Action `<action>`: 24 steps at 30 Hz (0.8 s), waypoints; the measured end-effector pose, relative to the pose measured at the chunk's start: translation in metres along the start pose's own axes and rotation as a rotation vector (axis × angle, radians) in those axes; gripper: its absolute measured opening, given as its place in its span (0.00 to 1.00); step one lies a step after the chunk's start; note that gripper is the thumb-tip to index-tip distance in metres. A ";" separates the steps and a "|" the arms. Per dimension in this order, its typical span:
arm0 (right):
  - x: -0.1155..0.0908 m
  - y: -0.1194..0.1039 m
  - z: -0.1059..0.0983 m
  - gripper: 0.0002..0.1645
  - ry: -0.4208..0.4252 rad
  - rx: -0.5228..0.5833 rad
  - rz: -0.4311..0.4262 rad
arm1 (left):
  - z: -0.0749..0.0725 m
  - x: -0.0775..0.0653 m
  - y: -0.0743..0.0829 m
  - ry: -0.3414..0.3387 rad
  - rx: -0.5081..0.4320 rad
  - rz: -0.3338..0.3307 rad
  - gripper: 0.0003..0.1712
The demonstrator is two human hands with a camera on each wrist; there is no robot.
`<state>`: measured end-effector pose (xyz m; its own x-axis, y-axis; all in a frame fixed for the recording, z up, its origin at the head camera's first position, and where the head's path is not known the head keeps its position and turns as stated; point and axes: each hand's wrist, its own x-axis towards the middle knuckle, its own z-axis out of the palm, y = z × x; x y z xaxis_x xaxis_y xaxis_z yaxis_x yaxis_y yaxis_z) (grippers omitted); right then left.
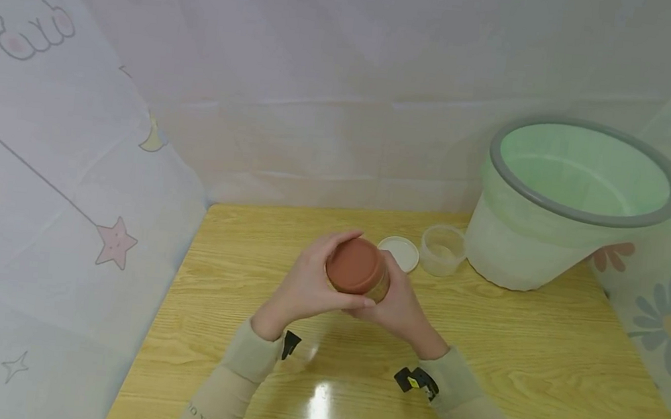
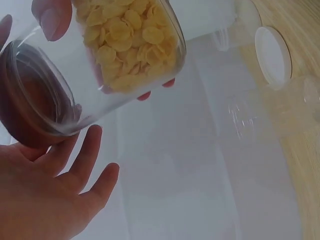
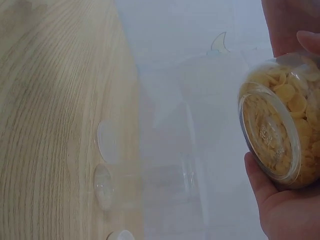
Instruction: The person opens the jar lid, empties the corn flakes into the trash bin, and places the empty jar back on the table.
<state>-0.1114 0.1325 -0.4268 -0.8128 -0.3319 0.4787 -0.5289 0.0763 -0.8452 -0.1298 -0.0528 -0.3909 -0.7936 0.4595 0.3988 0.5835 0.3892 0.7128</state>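
Both hands hold a clear jar (image 2: 130,50) of yellow, flake-like pieces above the table, with a reddish-brown lid (image 1: 354,265) on its end. The left hand (image 1: 313,281) curls round the lid, its thumb along the near side and its fingers along the far side. The right hand (image 1: 396,303) grips the jar's body. In the right wrist view, the jar's round clear base (image 3: 270,137) faces the camera and the pieces (image 3: 295,102) press against the wall. The left wrist view shows bare glass between the pieces and the lid, so the jar is tilted.
Behind the hands on the wooden table (image 1: 234,254) lies a round white lid (image 1: 404,251), beside a clear round tub (image 1: 443,253). A large pale green bucket (image 1: 519,254) with a grey rim stands at the back right. Patterned cloth walls (image 1: 294,131) border the table.
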 end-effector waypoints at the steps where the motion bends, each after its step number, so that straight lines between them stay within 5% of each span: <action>1: 0.000 0.001 -0.001 0.46 0.007 -0.009 -0.007 | -0.001 0.000 -0.001 0.000 -0.001 0.010 0.54; 5: 0.000 0.004 -0.004 0.47 0.028 -0.016 -0.011 | -0.004 -0.002 -0.003 0.008 0.003 0.044 0.54; 12: -0.001 0.009 -0.008 0.48 0.033 0.019 0.026 | -0.021 -0.004 0.033 0.028 -0.045 0.072 0.47; 16: -0.002 0.008 -0.007 0.49 0.027 0.031 0.044 | -0.019 -0.004 0.025 0.046 -0.049 0.098 0.46; 24: 0.000 0.000 -0.001 0.48 -0.001 0.011 0.068 | -0.007 -0.003 -0.002 0.026 -0.011 0.000 0.53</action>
<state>-0.1114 0.1332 -0.4268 -0.8465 -0.3273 0.4198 -0.4699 0.0887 -0.8783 -0.1299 -0.0607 -0.3900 -0.7979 0.4389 0.4132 0.5815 0.3801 0.7193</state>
